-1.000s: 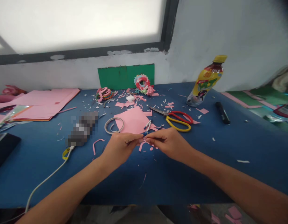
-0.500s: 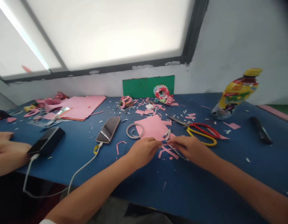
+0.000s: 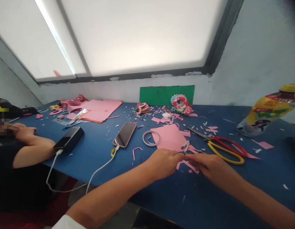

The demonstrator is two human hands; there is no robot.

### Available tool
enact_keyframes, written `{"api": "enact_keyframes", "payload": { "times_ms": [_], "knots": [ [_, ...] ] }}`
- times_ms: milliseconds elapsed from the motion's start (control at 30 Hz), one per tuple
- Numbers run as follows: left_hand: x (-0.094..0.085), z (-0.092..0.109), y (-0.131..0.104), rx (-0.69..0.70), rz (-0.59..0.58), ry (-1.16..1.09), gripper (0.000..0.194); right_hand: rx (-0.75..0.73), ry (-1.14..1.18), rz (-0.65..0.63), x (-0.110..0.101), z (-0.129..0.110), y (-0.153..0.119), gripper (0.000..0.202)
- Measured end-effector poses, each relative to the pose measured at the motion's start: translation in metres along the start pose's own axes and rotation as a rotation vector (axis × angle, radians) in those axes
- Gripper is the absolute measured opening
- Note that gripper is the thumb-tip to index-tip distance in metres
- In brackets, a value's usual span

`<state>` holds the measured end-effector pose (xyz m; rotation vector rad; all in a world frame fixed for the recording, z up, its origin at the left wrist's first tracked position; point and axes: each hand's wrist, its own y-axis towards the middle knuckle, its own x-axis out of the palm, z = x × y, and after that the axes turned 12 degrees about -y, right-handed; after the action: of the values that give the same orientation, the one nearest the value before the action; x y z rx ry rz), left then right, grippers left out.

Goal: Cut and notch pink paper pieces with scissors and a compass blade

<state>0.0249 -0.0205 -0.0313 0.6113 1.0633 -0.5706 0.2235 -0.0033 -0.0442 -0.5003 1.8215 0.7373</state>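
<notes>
By the pink paper [image 3: 170,136], left hand [image 3: 163,163] and right hand [image 3: 212,166] meet, fingertips pinched, anything between them unclear

Craft workspace, room type unclear: blue table [image 3: 221,194] by bright window [image 3: 142,35], pink paper sheets [image 3: 97,109], scattered scraps, scissors [image 3: 225,149], paper wreath [image 3: 179,102], second person seated alongside [image 3: 9,175].

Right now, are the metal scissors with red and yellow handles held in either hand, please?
No, the scissors lie on the blue tabletop, beyond the right hand.
</notes>
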Motion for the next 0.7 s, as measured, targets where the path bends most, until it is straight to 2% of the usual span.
{"api": "enact_keyframes", "payload": {
  "times_ms": [100, 233, 333, 400, 467, 500, 533, 633, 700],
  "knots": [
    [0.000, 0.002, -0.001, 0.006, 0.004, -0.005, 0.026, 0.045, -0.021, 0.067, 0.001, -0.005, -0.002, 0.037],
    [0.002, 0.008, -0.001, -0.020, 0.026, -0.032, 0.022, 0.078, 0.013, 0.054, 0.003, -0.011, -0.002, 0.029],
    [-0.013, 0.010, -0.002, -0.083, 0.087, -0.062, 0.021, 0.083, 0.056, 0.053, 0.005, -0.007, -0.003, 0.028],
    [-0.040, 0.000, -0.006, -0.144, 0.166, -0.079, 0.027, 0.070, 0.064, 0.076, 0.007, -0.002, -0.004, 0.030],
    [-0.080, -0.026, -0.016, -0.232, 0.277, -0.094, 0.031, 0.059, 0.054, 0.113, 0.009, 0.003, -0.005, 0.031],
    [-0.103, -0.044, -0.025, -0.389, 0.445, -0.113, 0.029, 0.054, 0.047, 0.131, 0.009, 0.005, -0.006, 0.031],
    [-0.126, -0.064, -0.035, -0.488, 0.524, -0.089, 0.032, 0.054, 0.042, 0.151, 0.009, 0.007, -0.007, 0.030],
    [-0.181, -0.125, -0.080, -0.696, 0.625, -0.011, 0.032, 0.071, 0.015, 0.187, 0.010, 0.013, -0.010, 0.029],
    [-0.200, -0.155, -0.115, -0.783, 0.632, 0.017, 0.028, 0.060, -0.025, 0.186, 0.013, 0.021, -0.013, 0.035]
  ]
}}
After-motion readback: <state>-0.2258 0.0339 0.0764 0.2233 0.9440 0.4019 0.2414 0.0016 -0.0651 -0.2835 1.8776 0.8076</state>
